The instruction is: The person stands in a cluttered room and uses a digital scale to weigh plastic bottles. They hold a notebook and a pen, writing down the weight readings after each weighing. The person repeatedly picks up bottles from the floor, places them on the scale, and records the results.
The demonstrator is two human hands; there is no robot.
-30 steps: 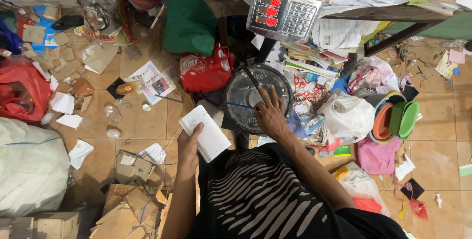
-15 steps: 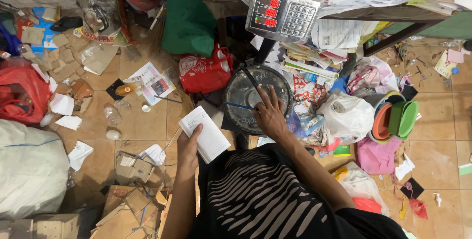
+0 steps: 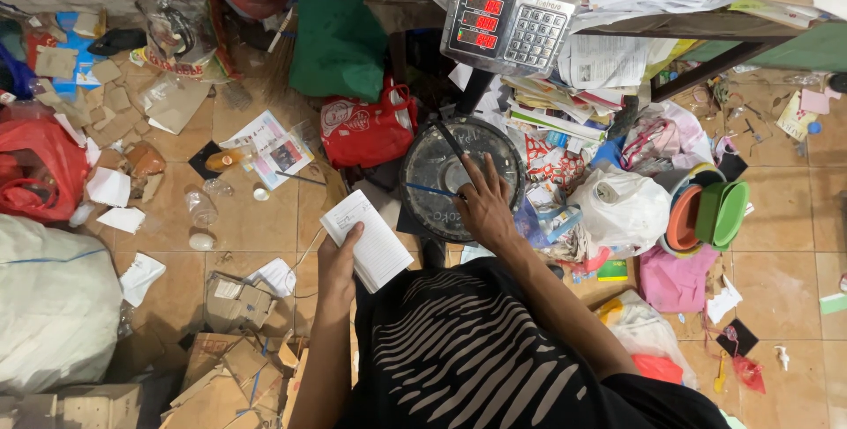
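Observation:
My left hand (image 3: 337,257) grips a small white lined notebook (image 3: 371,242) by its lower edge, holding it above the tiled floor. My right hand (image 3: 485,206) rests on the right side of a round dark weighing platter (image 3: 441,160). Its fingers hold a thin blue pen (image 3: 430,189) that points left across the platter. A grey digital scale display with red digits and a keypad (image 3: 507,25) stands on a post behind the platter. My dark striped shirt fills the lower middle of the view.
A red bag (image 3: 366,129) and a green sheet (image 3: 335,45) lie behind the platter. Stacked papers (image 3: 565,102), a white plastic bag (image 3: 622,208) and nested bowls (image 3: 706,217) sit right. Flattened cardboard (image 3: 229,367), a white sack (image 3: 53,305) and scattered scraps crowd the left floor.

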